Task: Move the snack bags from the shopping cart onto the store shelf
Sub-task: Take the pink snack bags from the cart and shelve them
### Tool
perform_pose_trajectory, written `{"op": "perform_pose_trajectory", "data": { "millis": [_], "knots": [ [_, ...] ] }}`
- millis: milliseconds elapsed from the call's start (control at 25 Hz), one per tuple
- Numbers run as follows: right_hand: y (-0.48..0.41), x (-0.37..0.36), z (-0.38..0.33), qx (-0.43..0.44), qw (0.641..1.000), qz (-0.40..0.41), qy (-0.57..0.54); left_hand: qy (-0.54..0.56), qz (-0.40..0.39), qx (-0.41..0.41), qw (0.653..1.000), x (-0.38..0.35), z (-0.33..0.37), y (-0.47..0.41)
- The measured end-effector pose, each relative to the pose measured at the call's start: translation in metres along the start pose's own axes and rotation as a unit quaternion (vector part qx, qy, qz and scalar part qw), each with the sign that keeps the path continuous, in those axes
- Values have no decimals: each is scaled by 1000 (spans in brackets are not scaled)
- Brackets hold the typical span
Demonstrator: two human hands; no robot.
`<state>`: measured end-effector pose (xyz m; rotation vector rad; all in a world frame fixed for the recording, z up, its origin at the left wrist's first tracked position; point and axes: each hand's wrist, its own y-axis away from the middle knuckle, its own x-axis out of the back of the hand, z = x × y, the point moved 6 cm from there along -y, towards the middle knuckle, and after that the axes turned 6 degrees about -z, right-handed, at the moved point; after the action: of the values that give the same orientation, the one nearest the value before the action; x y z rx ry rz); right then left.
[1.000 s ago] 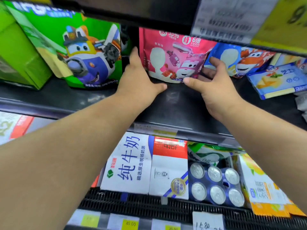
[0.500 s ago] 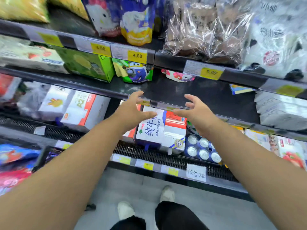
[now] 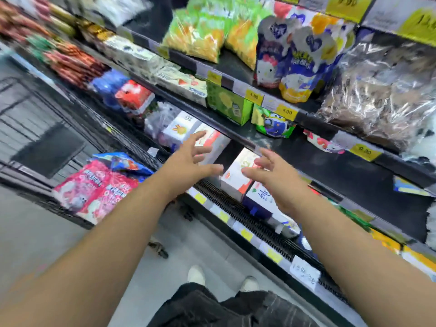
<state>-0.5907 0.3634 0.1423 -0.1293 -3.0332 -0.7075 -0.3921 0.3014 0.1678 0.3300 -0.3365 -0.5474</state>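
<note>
Meanwhile, glossy pink snack bags (image 3: 94, 192) lie carted; both hands' grip spread, empty.

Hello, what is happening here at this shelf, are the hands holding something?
A person is stocking a store shelf with snack bags from a shopping cart. Right now both hands are empty and open: the left hand and the right hand hang in the air in front of the shelves. Pink snack bags and a blue one lie in the cart to the left, not yet picked up.
</note>
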Motion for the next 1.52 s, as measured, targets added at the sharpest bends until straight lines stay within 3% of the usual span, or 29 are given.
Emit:
{"op": "perform_pose_trajectory", "data": {
  "millis": [280,560,960,1240,1520],
  "knots": [
    [10,-112,-27,25,984,-168,60,64,141,36,987,63,-36,103],
    [13,-217,-31,32,959,-259,107,87,223,60,969,124,-91,162],
    [0,-376,-10,-2,966,-236,104,57,210,67,974,272,-159,203],
    [-35,-418,7,-46,968,-205,135,32,181,99,978,333,-194,187],
    [-100,-461,0,-53,955,-232,178,1,168,146,975,386,-210,142]
  ]
}}
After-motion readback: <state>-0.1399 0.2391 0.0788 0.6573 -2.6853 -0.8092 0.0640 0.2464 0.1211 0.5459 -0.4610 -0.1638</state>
